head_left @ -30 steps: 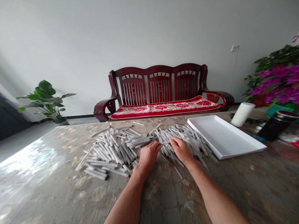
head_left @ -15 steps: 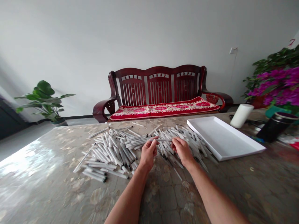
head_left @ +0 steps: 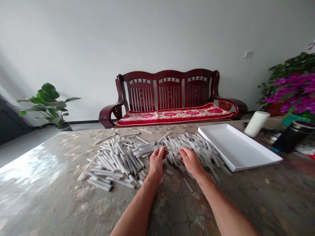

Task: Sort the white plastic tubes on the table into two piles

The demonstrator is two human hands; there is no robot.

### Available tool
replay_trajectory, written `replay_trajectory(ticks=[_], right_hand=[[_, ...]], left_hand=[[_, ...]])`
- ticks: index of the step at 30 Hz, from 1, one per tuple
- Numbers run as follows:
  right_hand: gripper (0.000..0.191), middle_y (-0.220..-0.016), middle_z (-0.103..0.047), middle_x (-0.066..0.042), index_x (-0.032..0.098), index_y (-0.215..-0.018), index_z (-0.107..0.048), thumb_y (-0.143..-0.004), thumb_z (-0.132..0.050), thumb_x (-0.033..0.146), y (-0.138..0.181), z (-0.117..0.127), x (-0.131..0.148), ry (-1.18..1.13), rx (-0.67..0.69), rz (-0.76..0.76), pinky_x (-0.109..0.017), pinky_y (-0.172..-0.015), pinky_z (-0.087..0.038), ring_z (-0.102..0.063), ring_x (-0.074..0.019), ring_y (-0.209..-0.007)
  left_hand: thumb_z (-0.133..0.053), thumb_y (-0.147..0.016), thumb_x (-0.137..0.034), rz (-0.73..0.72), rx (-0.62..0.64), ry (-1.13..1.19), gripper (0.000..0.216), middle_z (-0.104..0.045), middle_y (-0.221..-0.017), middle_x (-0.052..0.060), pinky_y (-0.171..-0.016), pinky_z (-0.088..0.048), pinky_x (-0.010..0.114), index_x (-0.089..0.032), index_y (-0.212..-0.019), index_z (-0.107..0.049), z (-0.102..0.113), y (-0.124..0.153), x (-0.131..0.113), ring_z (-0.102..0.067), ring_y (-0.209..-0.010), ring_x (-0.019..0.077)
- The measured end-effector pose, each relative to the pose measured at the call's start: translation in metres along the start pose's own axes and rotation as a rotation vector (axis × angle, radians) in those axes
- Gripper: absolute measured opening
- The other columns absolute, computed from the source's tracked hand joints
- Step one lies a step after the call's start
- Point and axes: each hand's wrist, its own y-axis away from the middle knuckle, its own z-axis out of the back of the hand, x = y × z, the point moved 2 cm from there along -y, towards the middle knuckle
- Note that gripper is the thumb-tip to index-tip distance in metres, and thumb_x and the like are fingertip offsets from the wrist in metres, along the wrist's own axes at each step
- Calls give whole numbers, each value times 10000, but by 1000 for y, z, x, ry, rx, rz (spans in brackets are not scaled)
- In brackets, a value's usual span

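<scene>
A wide heap of white pens (head_left: 123,155) with dark tips lies spread over the marble table (head_left: 49,183). My left hand (head_left: 157,160) is closed in a pinch on a thin pen part (head_left: 169,149), held just above the middle of the heap. My right hand (head_left: 190,160) is closed on the other end of the same thin part, a little to the right. Both forearms reach in from the lower edge.
A shallow white tray (head_left: 237,149) lies right of the heap. Beyond it stand a white cylinder (head_left: 256,123), a black container (head_left: 292,135) and purple flowers (head_left: 294,91). A red wooden bench (head_left: 169,98) and a potted plant (head_left: 49,103) stand behind the table.
Both hands lifted off the heap, raising a thin pen part between them, then drew slightly closer together and lower over the pile.
</scene>
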Motion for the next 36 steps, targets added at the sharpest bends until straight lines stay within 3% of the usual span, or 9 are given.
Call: replay_trajectory(ticks=[6, 9, 15, 20, 22, 26, 31, 36], right_hand=[[172, -754, -732, -17, 240, -900, -683, -865, -541, 332, 4, -4, 1, -44, 10, 48, -254, -633, -476, -678, -185, -703], [201, -840, -744, -28, 234, -975, -680, -855, -569, 349, 3, -2, 1, -92, 18, 55, -258, -670, -497, -689, -190, -766], [350, -602, -671, -12, 239, -743, -661, -938, -425, 409, 2, 2, 4, 44, 47, 32, -264, -553, -437, -627, -175, -565], [209, -860, -752, -41, 226, -942, -695, -850, -547, 341, 3, 4, 10, -15, -27, 76, -266, -700, -486, -689, -192, -784], [249, -832, -748, -44, 222, -935, -694, -880, -516, 386, 4, 4, 10, 2, -11, 54, -265, -673, -481, -688, -192, -756], [369, -626, -687, -30, 227, -741, -673, -935, -423, 417, 4, 3, 9, 127, 44, 17, -266, -584, -428, -642, -185, -605], [242, -845, -752, -44, 228, -924, -706, -886, -518, 376, 4, 4, 10, 70, -17, 62, -260, -666, -462, -684, -195, -768], [376, -609, -681, -18, 236, -761, -692, -940, -420, 425, 4, 4, 8, 101, 23, -44, -269, -592, -447, -647, -185, -608]], left_hand=[[-886, -480, -467, 121, -69, 170, 470, -647, -591, -30, -544, -467, 202, -155, -752, -663, -3, 5, -2, -631, -541, 105], [-896, -494, -430, 132, -62, 217, 446, -655, -591, -29, -559, -504, 209, -156, -742, -645, -3, 5, -4, -646, -543, 108], [-874, -570, -420, 125, -29, 203, 400, -661, -595, -22, -580, -523, 214, -153, -753, -638, -3, 4, -4, -668, -559, 116], [-863, -593, -421, 128, -44, 211, 391, -667, -598, -20, -586, -528, 213, -154, -770, -638, -2, 3, -2, -667, -556, 113], [-858, -608, -411, 129, -42, 218, 376, -671, -605, -16, -594, -530, 216, -154, -775, -640, -1, 3, -2, -670, -567, 115], [-851, -623, -411, 127, -21, 199, 365, -677, -635, -8, -616, -534, 230, -153, -778, -643, -1, 3, -3, -679, -588, 123], [-848, -619, -434, 112, -30, 187, 386, -680, -643, 2, -621, -528, 236, -149, -790, -653, -1, 3, -3, -678, -594, 128], [-851, -614, -429, 111, -16, 189, 391, -668, -635, -10, -621, -528, 234, -148, -795, -648, -2, 4, -3, -679, -598, 127]])
